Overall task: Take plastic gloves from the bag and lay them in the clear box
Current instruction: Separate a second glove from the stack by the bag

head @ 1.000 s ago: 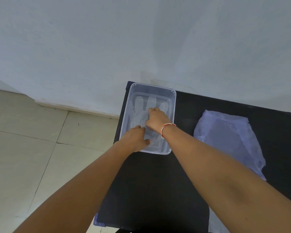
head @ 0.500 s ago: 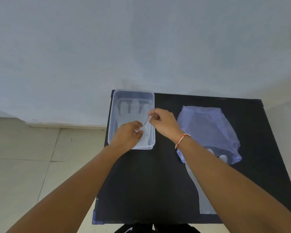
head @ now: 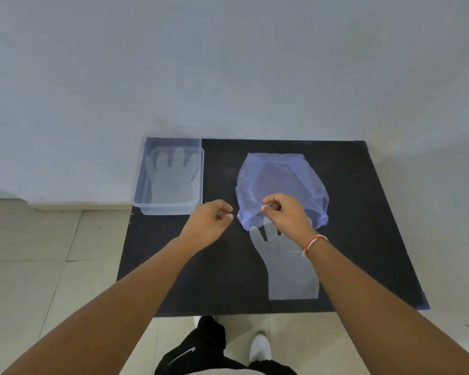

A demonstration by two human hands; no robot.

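Observation:
The clear box (head: 144, 185) stands at the table's far left corner, with a translucent plastic glove (head: 173, 177) lying flat inside, fingers pointing away from me. A bluish plastic bag (head: 282, 177) lies in the middle of the table, its mouth toward me. A second plastic glove (head: 287, 272) sticks out of the bag's mouth onto the table, cuff toward me. My right hand (head: 284, 215) hovers over the bag's mouth, fingers curled and pinched; whether it grips the bag's film I cannot tell. My left hand (head: 209, 220) is loosely curled and holds nothing, between box and bag.
The black table (head: 377, 212) stands against a pale wall (head: 228, 63). Its left edge borders a tiled floor (head: 38, 266). My legs and a white shoe (head: 260, 347) show below the table's near edge.
Both hands have left the clear box and moved right and toward me. The right hand has come over the bag's mouth. The glove stays flat in the box.

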